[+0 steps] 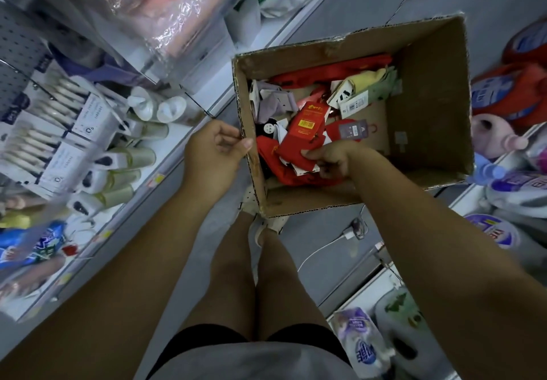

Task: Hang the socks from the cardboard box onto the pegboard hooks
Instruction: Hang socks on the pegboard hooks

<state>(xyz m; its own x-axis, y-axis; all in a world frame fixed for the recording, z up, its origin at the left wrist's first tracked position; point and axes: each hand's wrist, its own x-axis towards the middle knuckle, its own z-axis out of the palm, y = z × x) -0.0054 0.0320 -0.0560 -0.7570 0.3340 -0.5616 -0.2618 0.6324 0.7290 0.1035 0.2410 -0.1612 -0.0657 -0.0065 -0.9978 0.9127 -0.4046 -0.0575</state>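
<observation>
A cardboard box stands on the grey floor in front of my legs. It holds several packs of socks: red ones, a lilac pair, and yellow and green pairs. My right hand reaches into the box and grips a red sock pack with a yellow label. My left hand hangs beside the box's left wall, fingers loosely curled, holding nothing. A grey pegboard shows at the far left edge, its hooks carrying packaged goods.
A white shelf on the left holds bottles and boxed items. Detergent jugs and pouches crowd the shelves on the right. A white charging cable lies on the floor by my feet.
</observation>
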